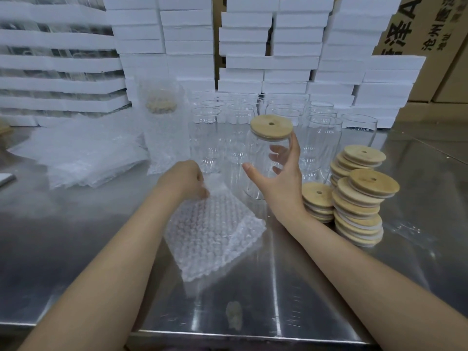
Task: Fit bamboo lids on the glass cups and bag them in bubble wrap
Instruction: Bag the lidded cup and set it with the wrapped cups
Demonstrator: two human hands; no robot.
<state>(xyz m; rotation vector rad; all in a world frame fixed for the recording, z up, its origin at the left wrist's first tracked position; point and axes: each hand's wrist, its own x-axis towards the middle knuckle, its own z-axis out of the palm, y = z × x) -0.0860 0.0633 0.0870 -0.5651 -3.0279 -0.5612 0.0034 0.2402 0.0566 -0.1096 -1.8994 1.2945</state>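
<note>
My right hand (281, 181) grips a clear glass cup (260, 158) that carries a round bamboo lid (271, 127) with a small hole. The cup is lifted slightly above the steel table (76, 249). My left hand (187, 181) pinches the top edge of a bubble wrap bag (212, 234), which lies slanted on the table just left of the cup. A lidded cup inside a bubble wrap bag (164, 133) stands upright behind my left hand.
Several bare glass cups (210, 130) stand in rows at the back. Stacks of bamboo lids (359, 198) sit at the right. A pile of flat bubble wrap bags (83, 155) lies at the left. White foam boxes (253, 46) and cardboard cartons (430, 26) rise behind.
</note>
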